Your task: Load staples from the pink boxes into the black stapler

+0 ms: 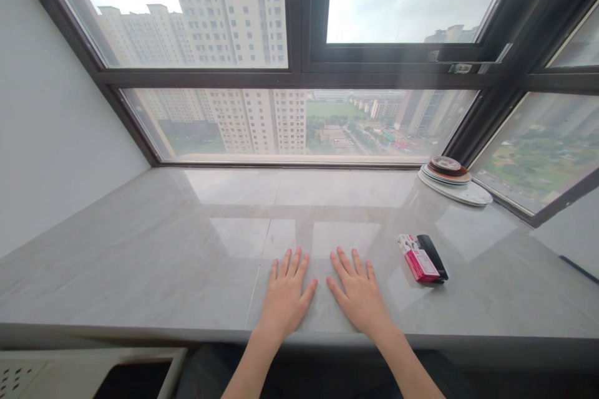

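Note:
Both of my hands rest palm down on a grey marbled sill [154,262], near its front edge. My left hand [286,293] lies flat with its fingers spread and nothing in it. Beside it, a small gap away, my right hand [358,293] is flat too, fingers apart and holding nothing. To the right of my right hand lies a small pink and white box [420,260]. A black stapler-like object [433,257] sits against the box's right side, partly hidden by it.
At the far right corner, several round plates or discs [447,177] are stacked by the window. A dark window frame [299,79] borders the sill at the back. A white wall [51,124] closes the left side. Below the front edge is a pale unit [88,365] with a dark opening.

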A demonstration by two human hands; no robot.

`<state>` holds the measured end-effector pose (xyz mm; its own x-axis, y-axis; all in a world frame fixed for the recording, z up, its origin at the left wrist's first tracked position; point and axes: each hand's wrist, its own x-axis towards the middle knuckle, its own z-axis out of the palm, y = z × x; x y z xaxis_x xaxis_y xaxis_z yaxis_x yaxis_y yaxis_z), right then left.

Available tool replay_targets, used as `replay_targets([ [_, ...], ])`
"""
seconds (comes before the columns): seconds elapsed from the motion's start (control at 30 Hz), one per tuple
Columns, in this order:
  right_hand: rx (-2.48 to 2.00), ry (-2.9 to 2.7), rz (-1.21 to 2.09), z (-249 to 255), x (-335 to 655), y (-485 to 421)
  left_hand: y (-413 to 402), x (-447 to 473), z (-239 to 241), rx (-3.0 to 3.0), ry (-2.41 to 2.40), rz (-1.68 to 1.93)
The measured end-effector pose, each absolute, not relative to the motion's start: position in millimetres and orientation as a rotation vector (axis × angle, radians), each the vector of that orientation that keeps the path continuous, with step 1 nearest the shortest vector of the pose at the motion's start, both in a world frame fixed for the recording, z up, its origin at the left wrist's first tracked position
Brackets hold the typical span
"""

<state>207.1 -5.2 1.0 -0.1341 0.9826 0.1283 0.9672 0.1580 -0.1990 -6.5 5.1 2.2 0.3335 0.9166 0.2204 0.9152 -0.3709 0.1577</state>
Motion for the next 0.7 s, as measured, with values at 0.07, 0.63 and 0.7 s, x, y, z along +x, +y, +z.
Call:
replay_targets([
  [0.07, -1.898, -2.204, 0.094, 1.2, 207.0, -5.3, 6.0, -6.5, 1.5, 2.56, 1.76, 0.422],
  [0.63, -1.922, -2.208, 0.107, 3.4, 207.3, -5.8, 6.0, -7.3, 1.9, 2.544, 1.751, 0.446],
  [0.7, -1.916, -2.207, 0.104, 4.0, 207.2, -6.1, 6.2, -7.4, 1.9, 2.543, 1.749, 0.449],
])
